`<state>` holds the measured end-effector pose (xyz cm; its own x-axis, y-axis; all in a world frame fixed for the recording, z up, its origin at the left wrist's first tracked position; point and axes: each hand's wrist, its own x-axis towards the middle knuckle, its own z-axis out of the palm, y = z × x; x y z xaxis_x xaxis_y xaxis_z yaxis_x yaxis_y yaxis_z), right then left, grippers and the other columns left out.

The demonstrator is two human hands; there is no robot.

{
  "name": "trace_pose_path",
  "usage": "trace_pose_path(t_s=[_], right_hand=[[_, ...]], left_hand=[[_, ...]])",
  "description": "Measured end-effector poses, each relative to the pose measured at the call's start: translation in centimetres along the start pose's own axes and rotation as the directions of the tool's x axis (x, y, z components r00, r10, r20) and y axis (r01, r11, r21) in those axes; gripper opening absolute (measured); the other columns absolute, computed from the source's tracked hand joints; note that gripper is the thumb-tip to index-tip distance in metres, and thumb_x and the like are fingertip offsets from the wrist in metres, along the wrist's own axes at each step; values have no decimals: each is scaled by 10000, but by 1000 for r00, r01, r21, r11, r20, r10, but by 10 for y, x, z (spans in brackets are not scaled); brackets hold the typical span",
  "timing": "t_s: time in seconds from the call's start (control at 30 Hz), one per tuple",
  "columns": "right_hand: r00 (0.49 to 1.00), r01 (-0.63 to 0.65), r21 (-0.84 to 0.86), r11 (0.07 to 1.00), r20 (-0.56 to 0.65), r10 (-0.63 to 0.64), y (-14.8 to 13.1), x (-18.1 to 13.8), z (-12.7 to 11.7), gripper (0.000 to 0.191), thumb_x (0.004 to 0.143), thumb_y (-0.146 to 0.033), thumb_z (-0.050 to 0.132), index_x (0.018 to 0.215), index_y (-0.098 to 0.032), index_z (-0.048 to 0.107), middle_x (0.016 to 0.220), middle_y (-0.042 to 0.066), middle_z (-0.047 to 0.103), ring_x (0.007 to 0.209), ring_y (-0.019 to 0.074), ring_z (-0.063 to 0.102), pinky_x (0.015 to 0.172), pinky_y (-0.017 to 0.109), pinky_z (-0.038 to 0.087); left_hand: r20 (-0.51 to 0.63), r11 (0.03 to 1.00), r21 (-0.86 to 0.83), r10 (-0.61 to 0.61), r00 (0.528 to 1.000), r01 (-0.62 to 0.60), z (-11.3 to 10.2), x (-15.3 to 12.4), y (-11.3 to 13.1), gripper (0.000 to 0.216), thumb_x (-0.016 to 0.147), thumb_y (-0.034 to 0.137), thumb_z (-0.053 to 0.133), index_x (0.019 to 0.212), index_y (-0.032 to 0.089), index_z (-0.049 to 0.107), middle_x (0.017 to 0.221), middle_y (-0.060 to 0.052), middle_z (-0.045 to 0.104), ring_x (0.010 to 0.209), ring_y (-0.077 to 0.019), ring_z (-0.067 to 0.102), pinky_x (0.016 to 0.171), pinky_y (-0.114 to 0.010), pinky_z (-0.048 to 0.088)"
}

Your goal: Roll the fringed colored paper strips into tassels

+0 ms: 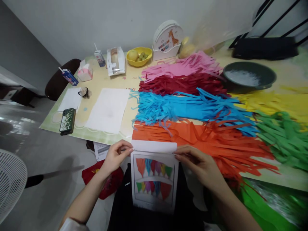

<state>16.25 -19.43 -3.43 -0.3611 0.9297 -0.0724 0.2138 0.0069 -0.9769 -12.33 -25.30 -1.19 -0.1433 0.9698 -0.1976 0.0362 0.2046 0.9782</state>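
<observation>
Because both hands meet its upper corners, the printed sheet (pixel 154 175) hangs above the person's dark-clothed lap, just at the near edge of the desk (pixel 128 127). The left hand (pixel 117 156) pinches its left edge between thumb and fingers; the right hand (pixel 199 164) pinches the right edge the same way. Two rows of multicoloured tassels are pictured inside its dark frame, below a plain white strip; a faint line beneath them is too blurred to read.

Beyond it lie bundles of cut fringe: orange fringe (pixel 184 132) nearest, then blue fringe (pixel 189 108), dark red fringe (pixel 178 84) and pink fringe (pixel 179 69), with green fringe (pixel 285 139) and yellow fringe (pixel 276 103) to the right.

Farther back, a round giraffe disc (pixel 167 37) in a white stand (pixel 163 55) reads "DREAM BIG". Lettering on the blue carton (pixel 70 77), the smaller carton (pixel 99 59) and the white packet (pixel 116 62) is illegible. Between the yellow bowl (pixel 139 63) and the white paper (pixel 108 110), the desk's covering shows a partial "day". Near the left edge lies a patterned phone (pixel 67 121).
</observation>
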Motion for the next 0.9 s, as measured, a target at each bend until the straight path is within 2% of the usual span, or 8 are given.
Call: trace_pose_path(t_s=[0.2,0.33,0.4,0.5,0.57,0.67,0.8,0.9], right_hand=[[999,-42,34,999,-20,43,-5,5,0,289,776,-487,729,819,-205,683,726,31,649,653,153,611,598,250,533],[997,-66,65,996,43,64,-2,9,-3,488,778,-495,727,1174,-228,628,753,3,628,642,141,599,571,239,512],[994,-65,1,998,92,64,0,10,-4,394,793,-501,707,1061,-212,694,729,8,617,614,136,574,542,239,485],[993,7,-101,995,114,5,-1,10,-6,291,827,-483,674,870,-206,753,730,32,635,636,152,581,543,254,471],[989,93,-132,987,130,-76,-3,9,-6,238,862,-425,650,946,-242,777,780,41,664,691,165,614,581,262,490],[966,225,-145,964,162,-201,-5,7,-7,226,908,-340,598,1047,-304,772,856,48,690,770,171,654,637,269,527],[926,321,-174,931,265,-270,-5,5,-13,268,933,-298,548,1102,-337,752,1072,61,727,972,204,692,811,326,571],[889,356,-175,918,366,-275,-8,6,-20,288,933,-298,534,1127,-336,743,1140,59,729,1053,220,686,875,357,571]], left_hand=[[25,993,112,35,999,-37,1,0,2,206,750,332,761,695,143,700,758,-60,674,720,-150,617,644,-241,479],[-2,999,22,-36,999,36,3,2,4,326,698,300,809,967,149,703,732,-14,640,665,-110,599,619,-207,466],[22,998,6,-64,998,63,3,4,7,484,686,282,816,1134,156,680,747,-5,636,662,-102,596,630,-206,473],[70,992,100,-80,994,73,1,5,9,310,723,311,783,982,143,758,766,-38,664,668,-119,601,618,-219,484],[81,984,176,-40,996,26,-1,4,10,210,756,318,756,881,152,786,795,-65,689,701,-142,621,616,-229,491],[125,965,238,82,989,-110,-3,2,9,192,815,304,708,952,204,798,891,-92,727,813,-184,669,709,-267,530],[312,929,246,193,930,-275,-7,0,10,247,925,279,563,1059,274,770,1171,-102,721,1090,-235,664,962,-380,509],[437,914,246,192,879,-322,-12,1,14,260,924,263,558,1088,288,759,1165,-101,729,1093,-243,671,965,-395,509]])
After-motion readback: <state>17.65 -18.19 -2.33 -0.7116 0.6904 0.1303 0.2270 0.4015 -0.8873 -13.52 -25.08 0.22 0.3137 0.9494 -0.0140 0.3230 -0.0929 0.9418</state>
